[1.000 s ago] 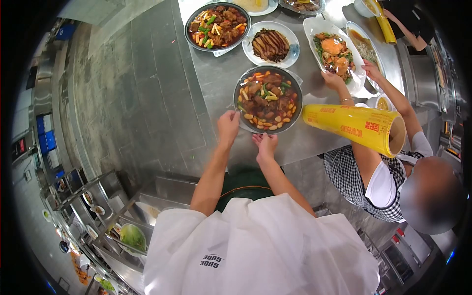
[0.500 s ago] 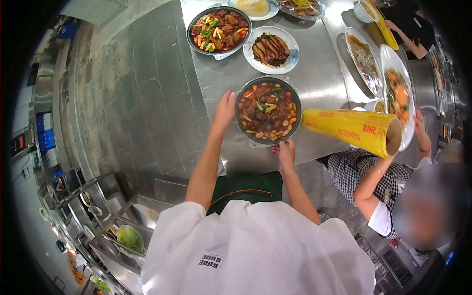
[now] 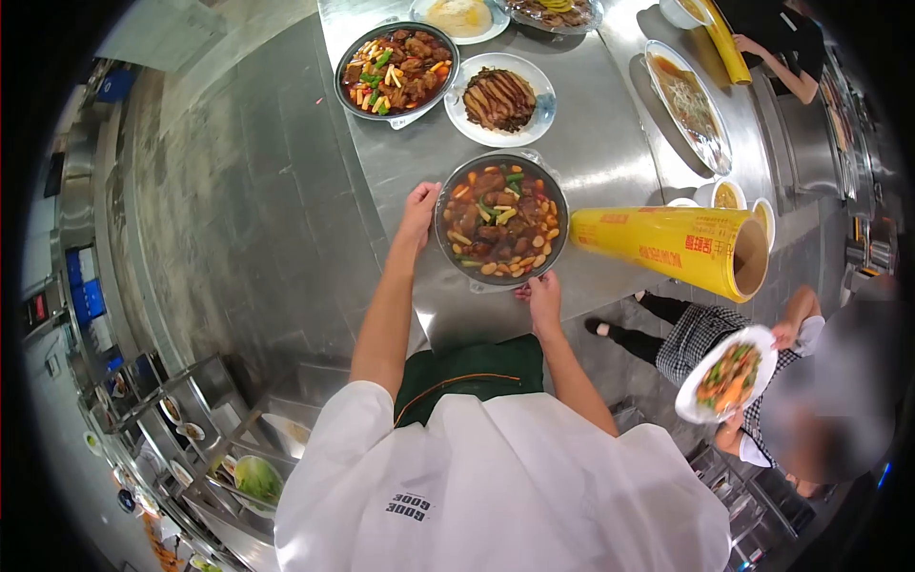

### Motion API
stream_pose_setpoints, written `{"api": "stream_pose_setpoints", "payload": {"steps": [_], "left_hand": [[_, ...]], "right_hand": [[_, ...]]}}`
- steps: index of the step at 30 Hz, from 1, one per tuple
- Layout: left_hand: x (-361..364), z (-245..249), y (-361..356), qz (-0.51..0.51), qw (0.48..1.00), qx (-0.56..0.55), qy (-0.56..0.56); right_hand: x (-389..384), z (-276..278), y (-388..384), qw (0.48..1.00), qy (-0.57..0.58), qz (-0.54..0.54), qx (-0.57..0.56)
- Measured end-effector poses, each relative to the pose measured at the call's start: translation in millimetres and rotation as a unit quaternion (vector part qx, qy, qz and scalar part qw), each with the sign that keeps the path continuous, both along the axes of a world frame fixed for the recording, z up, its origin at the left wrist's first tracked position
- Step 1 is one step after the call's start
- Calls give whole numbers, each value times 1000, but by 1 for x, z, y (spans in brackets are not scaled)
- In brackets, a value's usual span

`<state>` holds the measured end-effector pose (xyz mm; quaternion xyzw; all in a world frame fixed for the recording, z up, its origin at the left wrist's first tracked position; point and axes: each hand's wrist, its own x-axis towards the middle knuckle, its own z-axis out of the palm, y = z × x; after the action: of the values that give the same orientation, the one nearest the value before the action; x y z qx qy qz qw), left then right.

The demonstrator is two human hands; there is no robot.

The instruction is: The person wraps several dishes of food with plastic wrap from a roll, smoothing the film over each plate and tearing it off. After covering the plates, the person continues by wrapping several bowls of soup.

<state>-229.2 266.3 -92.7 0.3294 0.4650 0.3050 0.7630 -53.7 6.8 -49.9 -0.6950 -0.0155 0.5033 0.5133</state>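
A round dark pan (image 3: 502, 217) of braised meat, beans and green pepper stands on the steel table before me, with a clear shine along its rim. Beside its left rim is my left hand (image 3: 417, 212), fingers curled together; what they pinch, if anything, is too fine to see. My right hand (image 3: 543, 297) has its fingers closed at the pan's lower right edge. Touching or nearly touching the pan on the right lies a big yellow roll of cling film (image 3: 667, 250), its open cardboard core facing right.
Farther up the table are another pan of meat (image 3: 397, 71), a plate of sliced meat (image 3: 499, 99) and an oval film-covered dish (image 3: 688, 107). At right a co-worker holds a white plate of food (image 3: 727, 375). Another person's arm (image 3: 777, 67) is at top right.
The co-worker has lifted the white plate off the table's right side and swung it toward themselves. My left hand's fingers have curled in at the pan's rim. My right hand stays at the lower edge.
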Motion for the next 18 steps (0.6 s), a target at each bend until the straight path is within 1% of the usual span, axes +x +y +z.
{"api": "stream_pose_setpoints", "payload": {"steps": [4,6,7,9,10,11,12,13,15,18], "left_hand": [[1,8,-1,-16,1000,-19,7],[8,10,-5,35,997,34,62],[8,7,-8,33,997,35,60],[8,7,-18,26,966,209,147],[12,23,-24,24,967,211,144],[18,36,-30,77,987,126,70],[22,43,-34,129,991,38,-3],[21,35,-36,127,991,37,-3],[15,24,-39,81,994,23,-68],[10,22,-46,49,997,-14,-63]], "right_hand": [[2,3,1,1000,-2,14,7],[5,3,2,1000,1,17,6],[5,4,1,1000,6,24,4],[7,12,-1,999,18,26,8],[8,16,-4,999,32,31,11],[10,17,-6,999,30,27,12],[12,16,-9,998,33,46,20],[14,14,-11,997,38,66,27],[15,13,-12,996,48,62,32],[11,18,-14,996,57,62,39]]}}
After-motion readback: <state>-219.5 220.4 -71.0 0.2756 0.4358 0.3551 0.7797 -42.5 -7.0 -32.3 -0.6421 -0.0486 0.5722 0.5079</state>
